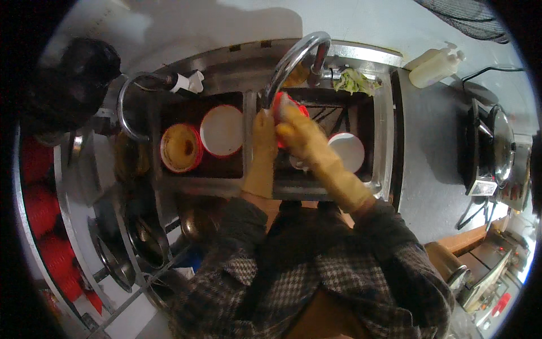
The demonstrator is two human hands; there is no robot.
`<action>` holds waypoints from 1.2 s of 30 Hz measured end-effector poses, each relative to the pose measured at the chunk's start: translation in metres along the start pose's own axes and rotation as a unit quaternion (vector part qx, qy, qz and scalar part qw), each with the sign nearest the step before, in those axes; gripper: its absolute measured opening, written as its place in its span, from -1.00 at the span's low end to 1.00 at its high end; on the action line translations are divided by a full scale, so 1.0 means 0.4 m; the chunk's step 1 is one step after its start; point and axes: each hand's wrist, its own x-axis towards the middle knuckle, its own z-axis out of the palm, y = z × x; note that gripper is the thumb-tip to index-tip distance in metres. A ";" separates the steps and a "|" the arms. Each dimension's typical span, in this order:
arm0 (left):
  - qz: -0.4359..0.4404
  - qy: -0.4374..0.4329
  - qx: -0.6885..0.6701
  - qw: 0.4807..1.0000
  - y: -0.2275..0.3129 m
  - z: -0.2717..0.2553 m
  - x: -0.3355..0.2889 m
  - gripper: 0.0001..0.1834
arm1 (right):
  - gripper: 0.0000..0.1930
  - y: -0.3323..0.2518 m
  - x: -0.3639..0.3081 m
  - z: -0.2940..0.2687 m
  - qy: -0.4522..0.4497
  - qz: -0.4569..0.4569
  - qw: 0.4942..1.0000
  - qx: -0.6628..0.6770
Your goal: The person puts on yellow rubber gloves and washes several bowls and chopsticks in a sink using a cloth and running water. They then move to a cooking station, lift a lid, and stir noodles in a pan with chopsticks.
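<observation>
Both my hands wear yellow rubber gloves and meet under the curved tap, over the divider side of the right sink basin. My left hand [264,129] grips the left edge of a red bowl [304,110], its fingers partly hidden by the tap. Inside the bowl, my right hand [298,131] is closed on a small greyish pad [285,101], mostly covered by the glove and too blurred to name surely. Below and right of them, a white bowl [346,151] with a red rim lies in the same basin.
In the left basin sit a brown-stained bowl [180,148] and a white bowl [222,130]. Wilted green leaves [357,82] lie behind the right basin. A pump bottle [436,68] and a lidded pan [500,144] stand on the right. Shelves with red stacks [48,217] are at left.
</observation>
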 end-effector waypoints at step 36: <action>-0.037 0.189 -0.136 0.972 0.155 0.058 -0.039 -0.35 | -0.55 0.032 0.147 -0.064 -0.015 -0.344 0.846 -0.407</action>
